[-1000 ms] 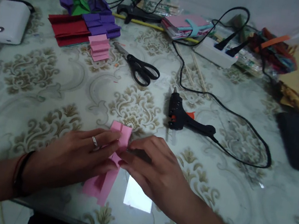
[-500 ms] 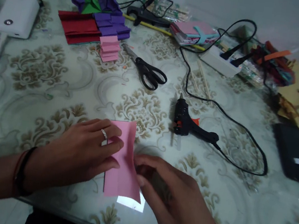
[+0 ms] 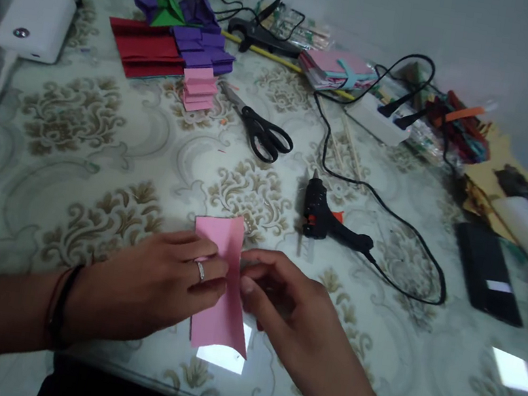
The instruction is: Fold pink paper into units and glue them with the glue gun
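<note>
A folded strip of pink paper [image 3: 231, 315] lies at the near middle of the table, its right side curling up off the surface. My left hand [image 3: 152, 284], with a ring and a dark bracelet, presses the paper down with bent fingers held close together. At the raised right edge, my right hand [image 3: 287, 307] pinches the paper between thumb and fingers. A black glue gun [image 3: 325, 217] lies on its side beyond my right hand. Black-handled scissors [image 3: 264, 133] lie farther back, near a small pleated pink paper piece [image 3: 199, 90].
Folded red paper [image 3: 147, 51] and purple paper [image 3: 201, 50] lie at the back left. A white power bank [image 3: 37, 22] with a cable is at far left. The glue gun's cord loops right towards a white power strip [image 3: 379, 119]. A black phone [image 3: 488, 274] lies at right.
My left hand has slid right across the pink paper and lies further over it. My right hand has shifted slightly up along the raised edge. The view has turned a little.
</note>
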A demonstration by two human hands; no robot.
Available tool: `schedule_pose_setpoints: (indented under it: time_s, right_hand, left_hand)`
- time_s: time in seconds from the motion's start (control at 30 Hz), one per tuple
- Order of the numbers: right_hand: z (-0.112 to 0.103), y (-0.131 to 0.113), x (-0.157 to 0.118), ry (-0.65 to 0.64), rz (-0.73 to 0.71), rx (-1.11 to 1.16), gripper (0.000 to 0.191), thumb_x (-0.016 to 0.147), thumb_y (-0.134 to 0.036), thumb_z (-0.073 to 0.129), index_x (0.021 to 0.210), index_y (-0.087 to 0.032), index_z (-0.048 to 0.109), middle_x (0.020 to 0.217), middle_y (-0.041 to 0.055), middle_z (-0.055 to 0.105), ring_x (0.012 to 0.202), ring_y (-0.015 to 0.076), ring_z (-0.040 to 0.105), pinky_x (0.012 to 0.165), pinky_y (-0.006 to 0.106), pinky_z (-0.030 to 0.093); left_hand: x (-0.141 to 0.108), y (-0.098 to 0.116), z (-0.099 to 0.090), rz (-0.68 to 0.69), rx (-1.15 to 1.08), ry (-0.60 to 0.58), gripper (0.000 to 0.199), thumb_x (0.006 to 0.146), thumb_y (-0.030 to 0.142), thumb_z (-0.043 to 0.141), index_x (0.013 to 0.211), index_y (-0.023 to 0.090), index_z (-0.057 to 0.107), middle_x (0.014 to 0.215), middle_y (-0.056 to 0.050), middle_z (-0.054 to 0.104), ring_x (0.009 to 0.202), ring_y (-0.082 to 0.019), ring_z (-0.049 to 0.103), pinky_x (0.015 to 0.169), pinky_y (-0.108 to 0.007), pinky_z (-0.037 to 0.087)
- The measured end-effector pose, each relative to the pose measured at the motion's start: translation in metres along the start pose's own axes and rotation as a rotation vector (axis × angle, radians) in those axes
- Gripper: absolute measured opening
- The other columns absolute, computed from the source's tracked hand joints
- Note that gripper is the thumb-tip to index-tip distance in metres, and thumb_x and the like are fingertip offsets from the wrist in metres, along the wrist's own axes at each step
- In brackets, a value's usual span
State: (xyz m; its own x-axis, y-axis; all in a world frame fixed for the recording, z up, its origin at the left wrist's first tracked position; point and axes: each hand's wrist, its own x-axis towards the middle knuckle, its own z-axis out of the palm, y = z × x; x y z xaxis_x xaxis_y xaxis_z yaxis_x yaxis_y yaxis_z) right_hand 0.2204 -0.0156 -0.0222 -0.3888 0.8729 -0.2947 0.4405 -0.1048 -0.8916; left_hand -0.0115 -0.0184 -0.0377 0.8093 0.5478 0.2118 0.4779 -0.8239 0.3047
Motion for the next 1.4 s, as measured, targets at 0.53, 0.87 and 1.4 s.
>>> schedule_pose_setpoints:
  time_s: [0.53, 0.87, 1.4]
  right_hand:
    - [-0.003, 0.014, 0.007, 0.006, -0.542, -0.375, 0.017, 0.101, -0.018, 0.067, 0.116, -0.02, 0.075, 0.112, 0.0072, 0.073, 0.1, 0.0183, 0.074, 0.091, 0.032, 0.064]
    - [-0.004, 0.021, 0.012, 0.037, -0.679, -0.604, 0.023, 0.106, -0.024, 0.06, 0.123, -0.014, 0.072, 0.122, 0.0152, 0.069, 0.109, 0.0263, 0.068, 0.09, 0.042, 0.065]
    - [0.001, 0.025, 0.008, 0.034, -0.685, -0.623, 0.026, 0.106, -0.028, 0.06, 0.126, -0.014, 0.068, 0.126, 0.0166, 0.067, 0.112, 0.0292, 0.064, 0.093, 0.047, 0.064]
  left_hand:
    - [-0.001, -0.011, -0.008, 0.0, -0.041, -0.023, 0.022, 0.105, 0.015, 0.058, 0.085, 0.018, 0.068, 0.102, -0.003, 0.073, 0.102, -0.021, 0.066, 0.088, -0.035, 0.058]
    - [-0.006, -0.01, -0.011, -0.162, -0.075, 0.039, 0.019, 0.102, 0.014, 0.058, 0.12, 0.017, 0.064, 0.12, -0.01, 0.063, 0.113, -0.025, 0.064, 0.089, -0.038, 0.063]
    - [-0.005, -0.012, -0.01, -0.166, -0.043, 0.032, 0.015, 0.108, 0.02, 0.051, 0.117, 0.016, 0.063, 0.14, -0.011, 0.059, 0.14, -0.028, 0.055, 0.113, -0.044, 0.058]
